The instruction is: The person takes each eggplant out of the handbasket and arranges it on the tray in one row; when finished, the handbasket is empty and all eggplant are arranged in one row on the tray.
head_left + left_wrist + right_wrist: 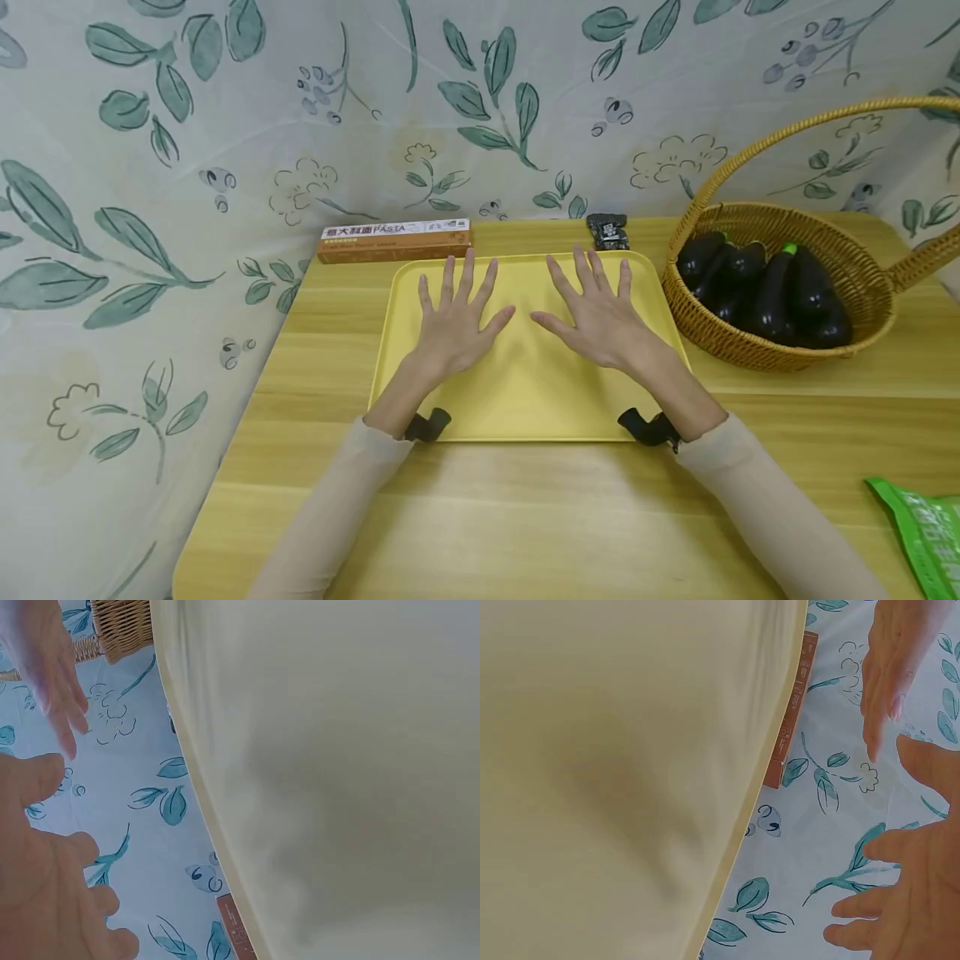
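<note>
Over a yellow tray [525, 417] in the head view, both hands hang with palms down and fingers spread. The left hand [453, 325] is above the tray's left half, and the right hand [600, 321] is above its right half. Neither holds anything, and the thumbs point at each other with a gap between. Shadows on the tray suggest the hands are raised off it. In the left wrist view, the left hand [52, 877] shows beside the tray [337, 750]. The right wrist view has the right hand [907, 877] beside the tray's pale surface [615, 825].
Behind the tray lie a pasta box [393, 242] at left and a small black packet [607, 232]. To the right stands a wicker basket [757, 354] with several eggplants [772, 296] and a tall handle. A green bag [926, 529] lies at the table's [480, 517] right front.
</note>
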Motion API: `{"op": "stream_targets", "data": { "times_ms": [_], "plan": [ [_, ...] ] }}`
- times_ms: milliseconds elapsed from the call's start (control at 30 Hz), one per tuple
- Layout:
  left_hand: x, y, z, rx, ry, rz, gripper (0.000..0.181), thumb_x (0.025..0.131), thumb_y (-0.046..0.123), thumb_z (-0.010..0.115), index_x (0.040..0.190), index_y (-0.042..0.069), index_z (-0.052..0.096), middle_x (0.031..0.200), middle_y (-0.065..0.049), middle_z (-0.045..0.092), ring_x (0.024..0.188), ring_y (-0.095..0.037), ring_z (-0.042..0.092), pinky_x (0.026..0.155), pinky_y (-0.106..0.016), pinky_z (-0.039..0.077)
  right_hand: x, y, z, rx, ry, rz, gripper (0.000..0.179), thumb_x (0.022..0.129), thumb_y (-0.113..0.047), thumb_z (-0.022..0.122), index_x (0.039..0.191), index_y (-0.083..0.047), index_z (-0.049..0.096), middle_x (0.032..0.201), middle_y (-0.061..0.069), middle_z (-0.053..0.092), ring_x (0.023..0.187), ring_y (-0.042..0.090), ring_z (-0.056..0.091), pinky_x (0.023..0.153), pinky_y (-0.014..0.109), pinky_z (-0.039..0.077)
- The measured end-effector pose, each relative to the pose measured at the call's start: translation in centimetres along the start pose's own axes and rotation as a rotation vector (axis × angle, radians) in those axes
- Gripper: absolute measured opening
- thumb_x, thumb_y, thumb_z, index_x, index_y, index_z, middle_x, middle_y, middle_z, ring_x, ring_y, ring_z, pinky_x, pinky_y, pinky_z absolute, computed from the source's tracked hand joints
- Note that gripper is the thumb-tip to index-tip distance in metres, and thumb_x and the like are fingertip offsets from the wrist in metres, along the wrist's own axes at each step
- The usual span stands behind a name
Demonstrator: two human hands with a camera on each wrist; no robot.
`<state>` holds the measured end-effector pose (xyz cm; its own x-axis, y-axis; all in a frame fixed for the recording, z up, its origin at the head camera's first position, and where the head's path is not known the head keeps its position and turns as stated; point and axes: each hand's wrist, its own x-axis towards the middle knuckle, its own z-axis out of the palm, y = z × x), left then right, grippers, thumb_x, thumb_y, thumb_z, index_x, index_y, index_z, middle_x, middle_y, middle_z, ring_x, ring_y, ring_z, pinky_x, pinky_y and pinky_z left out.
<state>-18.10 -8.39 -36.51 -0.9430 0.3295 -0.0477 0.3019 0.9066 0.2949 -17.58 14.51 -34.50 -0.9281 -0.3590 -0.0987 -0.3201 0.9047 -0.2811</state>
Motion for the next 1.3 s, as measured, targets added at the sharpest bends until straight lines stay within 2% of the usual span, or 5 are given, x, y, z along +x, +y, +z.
{"op": "stream_targets", "data": {
  "times_ms": [333,733,1000,1233,1300],
  "plan": [
    [-0.9,-2.5,-1.8,-0.115,-0.082,0.026,0.081,0.105,0.066,0.031,0.166,0.031,-0.01,0.172,-0.004,-0.027,0.159,-0.033,-0.025,0.123,-0.073,-0.015,-0.9,0.6,-1.5,0.066,-0.019,-0.007,0.087,0.105,-0.065,0.036,0.167,-0.02,-0.005,0.171,0.02,-0.022,0.159,0.043,-0.017,0.119,0.076,-0.019],
    [-2.6,-10.3,-4.9,-0.32,-0.226,0.054,0.095,0.102,0.061,0.049,0.163,0.034,-0.019,0.167,-0.003,-0.035,0.156,-0.033,-0.032,0.118,-0.075,-0.02,-2.7,2.9,-4.3,0.141,-0.063,0.015,0.09,0.104,-0.068,0.038,0.167,-0.021,-0.006,0.172,0.015,-0.022,0.159,0.044,-0.017,0.119,0.072,-0.024],
    [-3.4,-15.5,-5.1,-0.363,-0.296,0.008,0.115,0.093,0.057,0.068,0.164,0.031,-0.019,0.167,-0.007,-0.036,0.155,-0.039,-0.031,0.118,-0.077,-0.016,-4.3,5.0,-5.7,0.189,-0.106,0.045,0.091,0.104,-0.064,0.044,0.168,-0.019,-0.003,0.172,0.016,-0.021,0.158,0.046,-0.019,0.118,0.068,-0.029],
    [-3.5,-17.5,-4.9,-0.4,-0.385,0.054,0.142,0.076,0.038,0.093,0.165,0.026,-0.017,0.167,-0.022,-0.032,0.154,-0.05,-0.026,0.118,-0.081,-0.008,-6.4,7.8,-7.2,0.259,-0.138,0.064,0.085,0.106,-0.057,0.047,0.168,-0.015,0.006,0.174,0.021,-0.012,0.158,0.049,-0.014,0.121,0.071,-0.021],
    [-3.4,-17.7,-4.8,-0.429,-0.406,0.073,0.145,0.073,0.036,0.095,0.165,0.024,-0.017,0.166,-0.025,-0.032,0.153,-0.051,-0.027,0.118,-0.08,-0.006,-7.1,8.8,-7.7,0.288,-0.148,0.066,0.082,0.107,-0.054,0.046,0.168,-0.016,0.007,0.174,0.021,-0.008,0.158,0.051,-0.009,0.12,0.077,-0.011]
  ]
}}
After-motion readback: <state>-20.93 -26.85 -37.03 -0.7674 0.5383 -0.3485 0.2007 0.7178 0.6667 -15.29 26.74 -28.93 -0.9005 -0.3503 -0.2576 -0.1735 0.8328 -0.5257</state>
